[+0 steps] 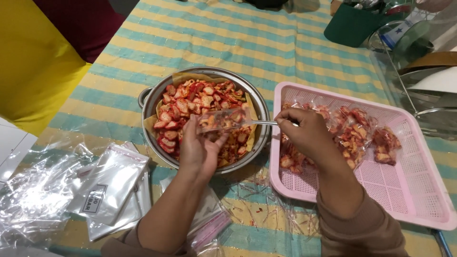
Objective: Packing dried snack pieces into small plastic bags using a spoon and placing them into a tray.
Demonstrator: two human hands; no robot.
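Over the metal bowl (147, 102), the left hand (197, 147) grips a small clear bag (223, 119); the right hand (304, 131) pinches a spoon (266, 123).

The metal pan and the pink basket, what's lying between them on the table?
In the head view, only a thin strip of striped tablecloth separates the pan from the basket; a metal utensil crosses above it.

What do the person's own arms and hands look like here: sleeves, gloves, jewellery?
Both hands, left hand and right hand, are bare: no gloves, and no rings or watch visible. Brown long sleeves are pushed back, leaving the forearms uncovered, the left further up than the right.
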